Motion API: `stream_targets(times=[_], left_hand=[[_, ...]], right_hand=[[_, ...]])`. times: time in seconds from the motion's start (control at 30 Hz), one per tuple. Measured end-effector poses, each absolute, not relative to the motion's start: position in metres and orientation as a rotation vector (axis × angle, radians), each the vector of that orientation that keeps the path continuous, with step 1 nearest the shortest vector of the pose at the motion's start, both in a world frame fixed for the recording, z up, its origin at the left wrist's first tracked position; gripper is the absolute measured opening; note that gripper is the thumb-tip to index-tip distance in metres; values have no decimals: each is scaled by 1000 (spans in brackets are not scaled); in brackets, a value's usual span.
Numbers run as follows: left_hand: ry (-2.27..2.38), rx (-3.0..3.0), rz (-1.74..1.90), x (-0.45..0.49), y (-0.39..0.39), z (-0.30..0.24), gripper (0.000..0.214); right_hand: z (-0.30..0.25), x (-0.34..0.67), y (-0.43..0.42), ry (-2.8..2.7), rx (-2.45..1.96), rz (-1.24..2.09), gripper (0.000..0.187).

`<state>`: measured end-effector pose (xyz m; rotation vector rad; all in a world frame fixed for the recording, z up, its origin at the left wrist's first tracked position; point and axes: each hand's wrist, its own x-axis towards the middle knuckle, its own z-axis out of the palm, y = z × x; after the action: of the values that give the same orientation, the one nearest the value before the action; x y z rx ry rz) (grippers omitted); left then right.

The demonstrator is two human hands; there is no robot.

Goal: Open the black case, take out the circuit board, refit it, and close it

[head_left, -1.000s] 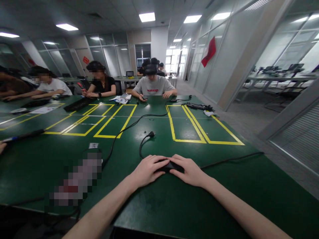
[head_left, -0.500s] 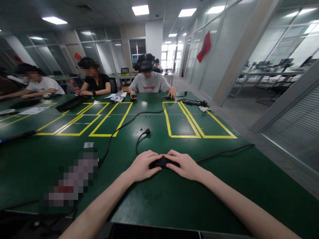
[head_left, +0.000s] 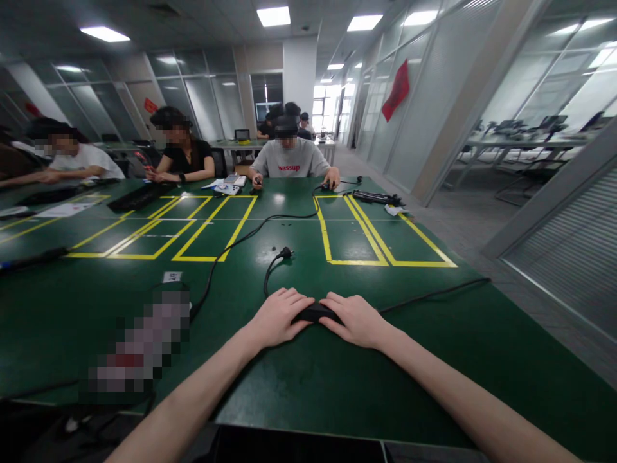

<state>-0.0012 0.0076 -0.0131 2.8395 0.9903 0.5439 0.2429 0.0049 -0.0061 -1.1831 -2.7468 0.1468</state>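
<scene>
A black power adapter (head_left: 315, 313) lies on the green table in front of me, gripped at its two ends. My left hand (head_left: 283, 315) is closed around its left end, the thumb along the near side and the fingers over the far side. My right hand (head_left: 355, 319) holds the right end in the same way. From behind my left hand a short black cord runs to a plug (head_left: 286, 253) lying on the table. Another black cord (head_left: 434, 294) leads from beside my right hand toward the table's right edge. Both ends of the adapter are covered by my hands.
Yellow tape outlines (head_left: 359, 262) mark the green table (head_left: 395, 399). A long black cable (head_left: 250, 235) crosses it to a blurred-out object (head_left: 144, 341) on the left. A folded black tripod (head_left: 373, 197) lies at the far right. Several people sit across and to the left.
My hands stay on the adapter, which has turned slightly so its near side shows more. The person opposite has changed the position of one hand.
</scene>
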Motion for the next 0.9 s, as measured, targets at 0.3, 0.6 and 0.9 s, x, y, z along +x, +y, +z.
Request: stream_targets(times=[0.3, 0.6, 0.9], left_hand=[[943, 2884, 679, -4, 8, -9, 40], [856, 3039, 726, -2, 10, -13, 34], [1006, 2965, 863, -1, 4, -10, 66]], right_hand=[[-13, 249, 5, -2668, -954, 46, 43], [-1, 249, 5, -2075, -1027, 1387, 43], [11, 274, 30, -1364, -1083, 1290, 54]])
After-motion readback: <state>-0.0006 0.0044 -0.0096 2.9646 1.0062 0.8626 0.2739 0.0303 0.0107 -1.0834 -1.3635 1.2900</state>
